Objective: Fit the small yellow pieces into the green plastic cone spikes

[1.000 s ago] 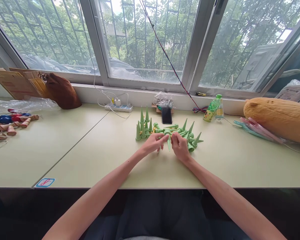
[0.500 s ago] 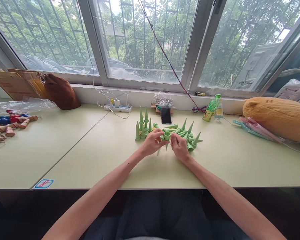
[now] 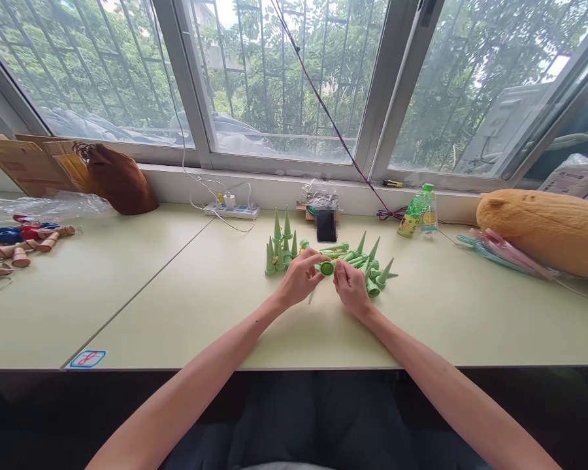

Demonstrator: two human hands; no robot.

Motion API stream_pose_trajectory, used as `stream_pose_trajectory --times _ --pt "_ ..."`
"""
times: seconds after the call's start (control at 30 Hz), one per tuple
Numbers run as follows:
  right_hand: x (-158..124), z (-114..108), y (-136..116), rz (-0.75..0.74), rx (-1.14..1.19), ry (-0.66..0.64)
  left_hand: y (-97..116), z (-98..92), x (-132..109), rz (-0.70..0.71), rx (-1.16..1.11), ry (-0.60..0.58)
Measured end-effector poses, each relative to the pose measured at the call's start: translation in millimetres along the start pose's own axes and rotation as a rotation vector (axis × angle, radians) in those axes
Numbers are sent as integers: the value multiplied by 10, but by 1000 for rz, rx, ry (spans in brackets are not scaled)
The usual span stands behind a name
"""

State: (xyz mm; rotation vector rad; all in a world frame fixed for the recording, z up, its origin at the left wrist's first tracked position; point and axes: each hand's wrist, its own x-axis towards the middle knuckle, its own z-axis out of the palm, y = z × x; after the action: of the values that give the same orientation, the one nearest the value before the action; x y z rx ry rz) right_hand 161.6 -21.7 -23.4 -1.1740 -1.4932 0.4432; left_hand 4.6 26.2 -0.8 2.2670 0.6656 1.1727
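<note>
Thumb and fingers of my left hand (image 3: 301, 279) are closed on a green plastic watering spike (image 3: 327, 268), whose round open end faces me. Its pointed end is out of sight behind. Close against its right side, my right hand (image 3: 351, 284) is in a pinch, and whatever lies between those fingertips is hidden. Behind my left hand, several green spikes (image 3: 277, 227) stand point up in a group. Beyond my right hand lies a loose heap of similar green spikes (image 3: 372, 251), some upright, some on their sides.
A phone (image 3: 326, 225) leans at the back, with a power strip (image 3: 232, 210) to its left. Right of it stand a green bottle (image 3: 415, 210) and a tan plush cushion (image 3: 543, 228). Wooden kendama toys (image 3: 19, 248) and a brown bag (image 3: 120, 179) occupy the left.
The spike in my left hand has tilted, so its open end now faces me and its lower tip is out of view. My right hand has barely moved.
</note>
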Motion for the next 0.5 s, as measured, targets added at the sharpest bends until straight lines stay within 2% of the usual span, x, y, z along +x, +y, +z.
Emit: stream_pose_trajectory --times 0.13,0.2,0.33,0.43,0.5 --pt "8 -6 9 -12 -31 52 63 -23 29 -175 -84 50" --pt "11 -8 15 -18 -44 67 75 -48 45 -299 -193 37" --pt "14 -12 0 -31 -73 58 114 -72 74 -494 -462 -139" --pt "11 -19 -28 -41 -78 43 171 -70 81 -556 -598 -251" --pt "9 -22 -41 -41 -69 39 203 -75 78 -564 -644 -279"
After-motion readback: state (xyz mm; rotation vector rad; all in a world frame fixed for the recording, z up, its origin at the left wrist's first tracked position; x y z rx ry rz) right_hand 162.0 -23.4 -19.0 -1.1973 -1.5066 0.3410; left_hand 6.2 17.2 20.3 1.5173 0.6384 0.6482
